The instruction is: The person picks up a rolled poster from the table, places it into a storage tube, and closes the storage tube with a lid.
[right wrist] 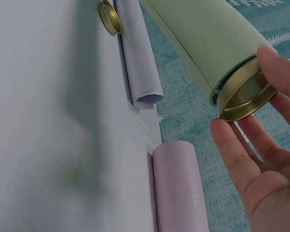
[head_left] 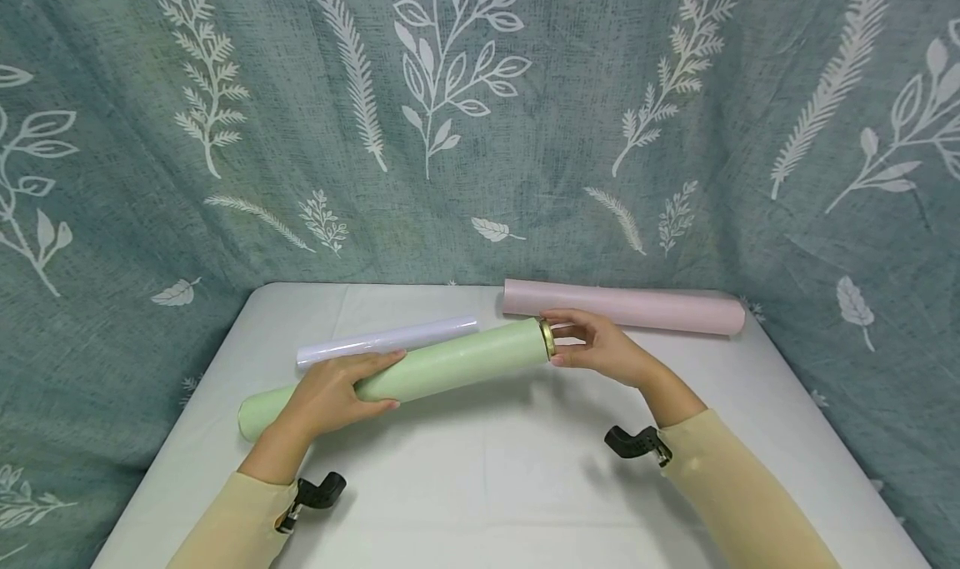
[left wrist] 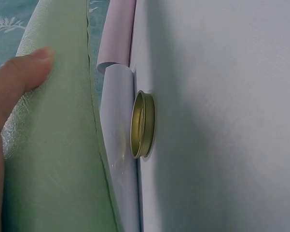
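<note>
A long pale green tube (head_left: 465, 359) is held above the table, slanting up to the right. My left hand (head_left: 330, 396) grips it around its left part, thumb on the near side and fingers over the far side. At its right end, the fingertips and thumb of my right hand (head_left: 603, 352) pinch the rim of a gold metal lid (head_left: 549, 340). In the right wrist view the lid sits at the tube's mouth, with a thin dark gap along part of the edge. A second gold lid (left wrist: 144, 124) stands on edge on the table, hidden in the head view.
A rolled lavender sheet (head_left: 390, 341) lies just behind the green tube. Farther back on the right is a pink tube (head_left: 630, 306), along the rear edge of the white table (head_left: 480, 477). A patterned teal curtain (head_left: 555, 136) hangs behind and around the table.
</note>
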`<state>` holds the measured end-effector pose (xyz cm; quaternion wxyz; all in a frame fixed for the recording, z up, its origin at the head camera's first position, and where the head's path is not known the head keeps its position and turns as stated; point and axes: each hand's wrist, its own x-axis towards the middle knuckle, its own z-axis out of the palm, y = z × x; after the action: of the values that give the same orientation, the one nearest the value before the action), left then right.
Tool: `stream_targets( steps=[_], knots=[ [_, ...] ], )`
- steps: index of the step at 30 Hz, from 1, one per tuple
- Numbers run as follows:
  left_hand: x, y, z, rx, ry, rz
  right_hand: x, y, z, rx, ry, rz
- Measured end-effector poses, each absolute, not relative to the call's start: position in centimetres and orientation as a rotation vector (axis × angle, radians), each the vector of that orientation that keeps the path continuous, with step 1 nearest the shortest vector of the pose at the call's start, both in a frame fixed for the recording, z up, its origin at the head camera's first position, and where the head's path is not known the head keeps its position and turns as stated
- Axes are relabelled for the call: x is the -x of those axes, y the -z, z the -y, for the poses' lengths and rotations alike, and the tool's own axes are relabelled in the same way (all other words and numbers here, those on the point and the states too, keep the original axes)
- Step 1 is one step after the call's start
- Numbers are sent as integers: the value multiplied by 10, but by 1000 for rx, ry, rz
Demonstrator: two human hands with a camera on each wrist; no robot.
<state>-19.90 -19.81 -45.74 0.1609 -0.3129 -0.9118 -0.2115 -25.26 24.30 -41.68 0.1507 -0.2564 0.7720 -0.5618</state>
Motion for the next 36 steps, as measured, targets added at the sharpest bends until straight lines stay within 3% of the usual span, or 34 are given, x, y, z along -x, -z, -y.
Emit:
stream_targets(
  steps=[36],
  knots=[
    [198,460,195,911,668,2582,248,421,-242,750,1721,-2116]
  ],
)
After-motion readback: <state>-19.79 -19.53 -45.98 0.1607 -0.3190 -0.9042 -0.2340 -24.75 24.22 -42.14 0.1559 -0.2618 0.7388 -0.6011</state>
